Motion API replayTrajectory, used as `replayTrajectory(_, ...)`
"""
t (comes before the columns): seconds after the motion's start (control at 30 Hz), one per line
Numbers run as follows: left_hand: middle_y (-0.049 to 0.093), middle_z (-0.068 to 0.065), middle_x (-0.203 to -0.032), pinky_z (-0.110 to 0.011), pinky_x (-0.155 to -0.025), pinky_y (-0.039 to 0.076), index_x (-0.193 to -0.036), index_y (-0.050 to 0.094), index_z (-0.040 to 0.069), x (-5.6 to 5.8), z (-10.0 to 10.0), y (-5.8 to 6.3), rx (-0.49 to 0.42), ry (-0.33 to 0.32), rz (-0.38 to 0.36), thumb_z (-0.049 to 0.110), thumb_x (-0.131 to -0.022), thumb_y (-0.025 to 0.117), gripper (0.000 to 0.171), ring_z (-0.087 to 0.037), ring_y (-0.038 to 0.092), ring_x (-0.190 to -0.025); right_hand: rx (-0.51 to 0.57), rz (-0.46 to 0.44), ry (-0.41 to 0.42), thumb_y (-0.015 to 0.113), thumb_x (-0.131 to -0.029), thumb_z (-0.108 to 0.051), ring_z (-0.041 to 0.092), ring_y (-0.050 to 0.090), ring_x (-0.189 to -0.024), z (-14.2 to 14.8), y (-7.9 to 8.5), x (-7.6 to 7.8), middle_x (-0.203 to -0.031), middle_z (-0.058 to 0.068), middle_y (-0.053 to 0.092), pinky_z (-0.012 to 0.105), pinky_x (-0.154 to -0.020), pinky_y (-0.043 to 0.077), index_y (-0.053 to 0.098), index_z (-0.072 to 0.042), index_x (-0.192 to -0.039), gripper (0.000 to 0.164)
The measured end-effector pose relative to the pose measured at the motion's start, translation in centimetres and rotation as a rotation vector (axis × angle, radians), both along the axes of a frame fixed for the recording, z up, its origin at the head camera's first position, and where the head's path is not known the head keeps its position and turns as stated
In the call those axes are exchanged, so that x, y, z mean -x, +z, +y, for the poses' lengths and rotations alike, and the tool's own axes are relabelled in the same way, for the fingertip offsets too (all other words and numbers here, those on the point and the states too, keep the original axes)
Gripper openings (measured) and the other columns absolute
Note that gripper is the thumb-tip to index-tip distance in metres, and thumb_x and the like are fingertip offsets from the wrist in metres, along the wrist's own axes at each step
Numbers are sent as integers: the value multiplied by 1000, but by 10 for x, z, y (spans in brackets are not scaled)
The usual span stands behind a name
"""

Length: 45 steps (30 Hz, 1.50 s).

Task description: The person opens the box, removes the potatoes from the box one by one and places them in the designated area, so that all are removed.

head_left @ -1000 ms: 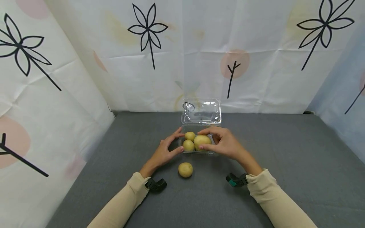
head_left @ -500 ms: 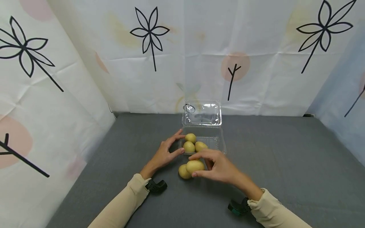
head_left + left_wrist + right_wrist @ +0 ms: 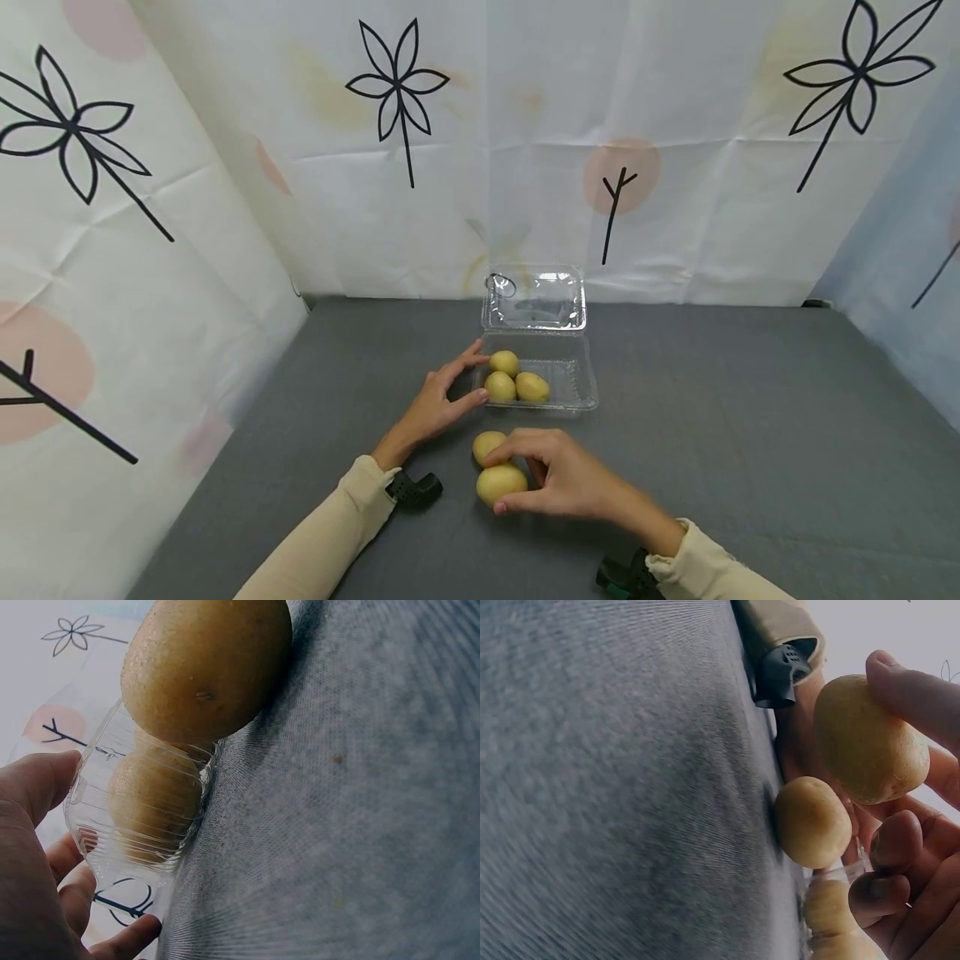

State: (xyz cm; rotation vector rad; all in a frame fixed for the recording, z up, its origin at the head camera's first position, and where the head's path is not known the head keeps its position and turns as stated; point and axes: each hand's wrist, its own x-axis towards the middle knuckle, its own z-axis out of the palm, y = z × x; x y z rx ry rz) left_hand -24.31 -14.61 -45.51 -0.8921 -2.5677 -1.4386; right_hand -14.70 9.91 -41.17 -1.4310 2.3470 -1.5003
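Note:
My right hand (image 3: 573, 482) pinches a pale yellow potato (image 3: 500, 486) between thumb and fingers. In the right wrist view this held potato (image 3: 866, 742) appears off the grey cloth. Just beyond it, another potato (image 3: 488, 446) lies on the table. A clear plastic clamshell container (image 3: 573, 385) stands farther back, its lid (image 3: 534, 300) raised. Three potatoes (image 3: 532, 387) sit in its left part. My left hand (image 3: 433, 407) touches the container's left end, thumb near the front corner, fingers along the side and fairly straight. The left wrist view shows the thumb (image 3: 56, 776) at the plastic wall.
A grey cloth (image 3: 735, 433) covers the table. White printed curtains (image 3: 525, 167) rise at the back and on both sides. The open lid stands close to the back curtain. Each wrist wears a dark strap-on device (image 3: 416, 490).
My right hand has carried its potato out of the container toward me, past the potato on the table. The container's right part, hidden by the hand before, shows now. My left hand stays put.

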Motion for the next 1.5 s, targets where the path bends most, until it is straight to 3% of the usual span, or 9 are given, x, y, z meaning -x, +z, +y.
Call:
replayTrajectory(0.3, 27, 2, -169, -68, -112, 18, -149, 52, 23, 1, 1, 2, -3, -4, 0, 31, -100, 65, 51, -29, 29, -155, -62, -3, -4, 85, -85, -31, 1, 49, -63, -3, -9, -3, -109, -1, 75, 15, -54, 42, 75, -14, -116, 37)
replayTrajectory(0.7, 27, 10, -169, -65, -117, 15, -149, 52, 25, 1, 1, 2, 10, 11, -21, 33, -100, 64, 51, -22, 29, -155, -94, 18, -55, 87, -83, -32, 0, 50, -67, -6, -15, -3, -107, -4, 76, 14, -57, 43, 76, -15, -113, 36)
replayTrajectory(0.93, 27, 8, -169, -66, -115, 16, -149, 52, 27, 2, 1, 1, 10, 7, -18, 34, -100, 65, 51, -22, 29, -156, -207, 48, -81, 86, -83, -36, -1, 62, -90, -2, -11, -4, -115, -6, 76, 19, -75, 51, 75, -17, -119, 42)
replayTrajectory(1.13, 27, 4, -169, -66, -114, 17, -149, 52, 24, 0, 0, 1, 8, -1, -15, 34, -100, 64, 51, -26, 28, -156, -340, 78, -48, 85, -84, -31, 4, 66, -107, 4, -7, -5, -128, -3, 72, 25, -84, 52, 69, -19, -133, 53)
replayTrajectory(1.3, 27, 6, -169, -64, -113, 18, -149, 51, 26, 1, 0, 1, 13, 4, -18, 36, -100, 64, 51, -24, 29, -156, -361, 106, -69, 85, -83, -36, 1, 66, -104, 4, -6, -4, -121, -5, 74, 26, -85, 54, 70, -20, -133, 55)
replayTrajectory(1.5, 28, 8, -169, -65, -114, 18, -148, 52, 25, 1, 1, 2, 13, 9, -20, 37, -100, 64, 52, -23, 29, -156, -354, 144, -105, 85, -81, -41, -3, 61, -85, 2, -7, -4, -106, -9, 74, 19, -74, 49, 70, -20, -133, 58)
